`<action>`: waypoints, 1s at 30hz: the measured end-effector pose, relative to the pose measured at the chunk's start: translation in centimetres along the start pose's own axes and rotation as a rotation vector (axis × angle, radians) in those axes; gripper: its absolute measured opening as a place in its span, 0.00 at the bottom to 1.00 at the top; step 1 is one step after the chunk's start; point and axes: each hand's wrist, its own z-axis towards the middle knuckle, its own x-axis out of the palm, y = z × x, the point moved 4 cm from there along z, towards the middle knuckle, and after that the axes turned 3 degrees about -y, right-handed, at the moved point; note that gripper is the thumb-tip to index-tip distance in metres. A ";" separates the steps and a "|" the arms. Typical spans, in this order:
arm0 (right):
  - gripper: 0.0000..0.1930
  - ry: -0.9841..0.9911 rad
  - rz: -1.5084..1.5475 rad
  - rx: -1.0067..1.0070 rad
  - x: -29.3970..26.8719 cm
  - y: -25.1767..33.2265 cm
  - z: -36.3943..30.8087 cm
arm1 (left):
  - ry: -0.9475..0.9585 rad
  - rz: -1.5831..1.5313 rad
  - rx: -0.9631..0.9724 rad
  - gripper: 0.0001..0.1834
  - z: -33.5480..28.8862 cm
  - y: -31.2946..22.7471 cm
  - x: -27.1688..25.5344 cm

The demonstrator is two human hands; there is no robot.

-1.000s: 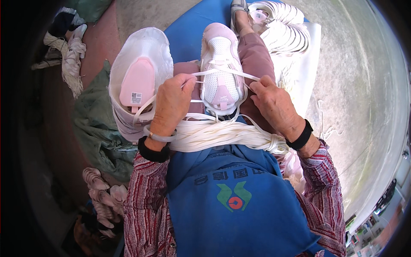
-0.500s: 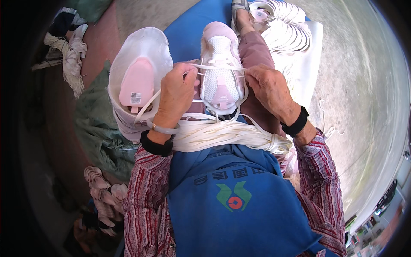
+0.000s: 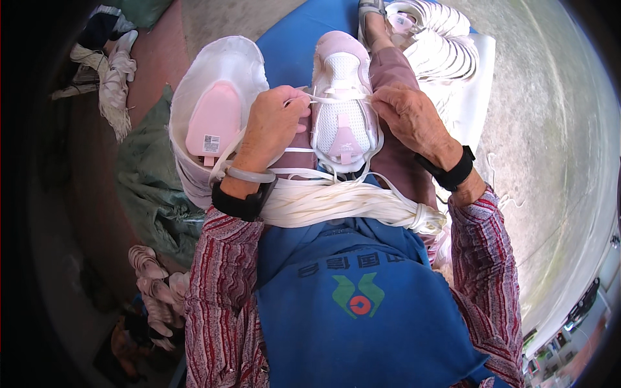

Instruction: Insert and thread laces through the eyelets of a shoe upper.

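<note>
A pink and white shoe upper point(image 3: 345, 119) lies toe-away across my lap, its tongue facing up. One flat white shoelace point(image 3: 339, 99) runs across its front and is drawn out to both sides. My left hand point(image 3: 277, 119) pinches the lace's left end beside the upper, with the other fingers curled. At the upper's right edge, my right hand point(image 3: 411, 116) pinches the lace's other side between thumb and fingertips. Across my thighs, near the apron, rests a thick bundle of white laces point(image 3: 343, 204), gathered at its right end.
Left of my left hand is a stack of nested white shoe uppers with a pink tongue point(image 3: 213, 123). Another fanned row of uppers point(image 3: 443, 48) lies at the far right on white sheeting. Dark green cloth point(image 3: 155, 194) and more uppers point(image 3: 155, 284) are on the left.
The lace across the upper is pulled lower and tauter, with both hands still gripping it. The whole view has shifted slightly, the things appearing a little further right.
</note>
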 end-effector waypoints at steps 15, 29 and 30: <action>0.09 0.096 0.120 0.030 0.2 -0.6 1.4 | 0.008 0.123 0.091 0.15 0.9 -0.4 0.5; 0.05 0.055 -0.179 -0.165 1.1 1.3 1.9 | -0.127 0.324 0.262 0.15 0.7 0.1 0.9; 0.04 0.060 -0.151 -0.169 1.3 1.4 1.9 | -0.132 0.323 0.268 0.14 0.5 0.1 1.0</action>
